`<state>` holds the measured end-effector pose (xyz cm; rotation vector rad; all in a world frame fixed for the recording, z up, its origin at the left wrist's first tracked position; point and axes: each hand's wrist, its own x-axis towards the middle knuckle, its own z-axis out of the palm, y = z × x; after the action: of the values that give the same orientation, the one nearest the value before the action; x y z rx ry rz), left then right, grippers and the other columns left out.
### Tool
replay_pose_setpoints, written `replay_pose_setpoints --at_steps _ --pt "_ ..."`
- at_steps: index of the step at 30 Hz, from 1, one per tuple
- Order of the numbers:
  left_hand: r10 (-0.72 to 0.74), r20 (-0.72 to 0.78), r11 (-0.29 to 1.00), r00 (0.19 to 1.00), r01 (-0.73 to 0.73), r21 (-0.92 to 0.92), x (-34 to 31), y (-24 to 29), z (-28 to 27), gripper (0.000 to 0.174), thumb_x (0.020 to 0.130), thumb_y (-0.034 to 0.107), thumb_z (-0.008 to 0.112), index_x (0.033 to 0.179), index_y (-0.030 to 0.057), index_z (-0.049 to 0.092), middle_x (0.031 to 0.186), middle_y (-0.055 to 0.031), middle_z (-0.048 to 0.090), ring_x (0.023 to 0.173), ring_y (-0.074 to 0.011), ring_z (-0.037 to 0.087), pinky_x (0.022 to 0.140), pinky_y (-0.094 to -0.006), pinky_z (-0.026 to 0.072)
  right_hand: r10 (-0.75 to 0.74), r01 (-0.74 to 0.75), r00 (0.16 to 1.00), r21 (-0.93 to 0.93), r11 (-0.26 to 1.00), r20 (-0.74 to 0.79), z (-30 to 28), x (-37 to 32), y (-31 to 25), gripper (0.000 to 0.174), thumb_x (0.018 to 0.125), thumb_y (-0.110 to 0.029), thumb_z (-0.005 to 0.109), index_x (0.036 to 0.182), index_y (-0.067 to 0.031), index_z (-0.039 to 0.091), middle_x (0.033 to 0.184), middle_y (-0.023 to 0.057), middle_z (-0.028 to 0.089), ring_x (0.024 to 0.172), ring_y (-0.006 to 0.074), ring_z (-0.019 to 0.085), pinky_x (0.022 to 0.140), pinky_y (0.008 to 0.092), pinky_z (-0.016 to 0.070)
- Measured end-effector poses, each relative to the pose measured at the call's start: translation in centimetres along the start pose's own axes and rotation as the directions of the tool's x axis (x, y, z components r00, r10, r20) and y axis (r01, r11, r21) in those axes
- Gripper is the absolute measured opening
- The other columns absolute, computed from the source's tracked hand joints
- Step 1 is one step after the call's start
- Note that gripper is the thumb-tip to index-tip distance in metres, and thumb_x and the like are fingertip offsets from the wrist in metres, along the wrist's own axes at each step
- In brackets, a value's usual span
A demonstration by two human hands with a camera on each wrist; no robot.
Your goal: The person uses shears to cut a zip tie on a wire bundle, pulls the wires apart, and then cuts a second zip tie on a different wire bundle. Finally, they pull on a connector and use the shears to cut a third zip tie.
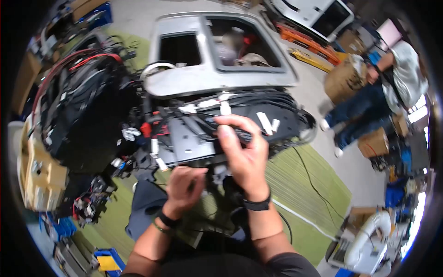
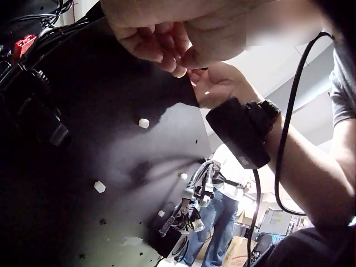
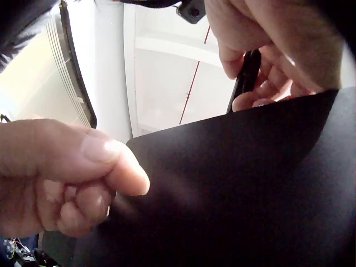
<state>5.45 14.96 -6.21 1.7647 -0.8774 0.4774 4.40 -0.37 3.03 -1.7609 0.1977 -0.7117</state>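
Note:
In the head view the right hand (image 1: 247,154) grips a slim black object (image 1: 242,135) above a dark flat panel (image 1: 184,141). The right wrist view shows this black object (image 3: 245,80) between the thumb and curled fingers of the right hand (image 3: 278,50), at the panel's edge (image 3: 222,178). Lower and to its left, the left hand (image 1: 184,187) is held by the panel's near edge, its fingers curled in and nothing visible in them; the right wrist view shows the left hand (image 3: 67,178) with thumb and forefinger together. White hexagonal pieces (image 2: 143,123) dot the panel in the left wrist view.
Behind the panel lie bundled black cables (image 1: 267,98) and a white frame with openings (image 1: 184,85). A large black assembly with wires (image 1: 87,111) stands at the left. At the right are a standing person (image 1: 369,99), cardboard boxes (image 1: 374,143) and a white hose (image 1: 364,235).

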Motion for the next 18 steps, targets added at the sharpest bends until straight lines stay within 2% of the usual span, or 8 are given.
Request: replay_pose_setpoints --at_steps 3,9,16,18 --pt "-0.046 0.012 0.997 0.999 0.046 -0.068 0.1 -0.04 -0.05 0.024 0.076 -0.005 0.07 0.098 0.0062 0.071 0.083 -0.0056 0.064 0.07 -0.0237 0.06 0.065 -0.0337 0.0484 0.003 -0.004 1.0 0.067 0.998 0.019 -0.05 -0.02 0.49 0.016 0.089 -0.017 0.067 0.101 -0.0078 0.07 0.096 0.0047 0.069 0.09 0.0206 0.057 0.093 0.034 0.0361" --pt "-0.048 0.005 0.997 0.999 0.048 -0.064 0.32 0.19 0.0 0.025 0.075 -0.006 0.07 0.098 0.0048 0.071 0.08 -0.0057 0.063 0.07 -0.0235 0.061 0.065 -0.0333 0.0478 0.018 -0.018 1.0 0.094 0.995 0.006 -0.04 -0.13 0.28 0.016 0.09 -0.016 0.067 0.102 -0.0065 0.069 0.095 0.0046 0.068 0.088 0.02 0.056 0.091 0.0327 0.0372" --pt "-0.04 0.002 0.996 0.999 0.04 -0.076 0.2 -0.03 -0.03 0.021 0.076 -0.008 0.068 0.094 0.0017 0.071 0.083 -0.0075 0.065 0.072 -0.0227 0.061 0.068 -0.0317 0.0491 -0.022 0.022 1.0 0.009 1.0 -0.005 -0.29 -0.08 0.39 0.017 0.09 -0.018 0.068 0.103 -0.0067 0.07 0.095 0.0048 0.068 0.091 0.0203 0.056 0.091 0.0324 0.0386" --pt "-0.045 -0.009 0.995 0.999 0.044 -0.085 -0.05 -0.14 -0.01 0.021 0.075 -0.008 0.068 0.094 0.0018 0.072 0.083 -0.0074 0.065 0.072 -0.0225 0.061 0.068 -0.0317 0.0492 0.003 -0.003 1.0 0.054 0.999 -0.009 -0.42 -0.12 0.24 0.019 0.092 -0.017 0.067 0.104 -0.0034 0.069 0.094 0.0055 0.068 0.095 0.0173 0.057 0.09 0.0305 0.0406"
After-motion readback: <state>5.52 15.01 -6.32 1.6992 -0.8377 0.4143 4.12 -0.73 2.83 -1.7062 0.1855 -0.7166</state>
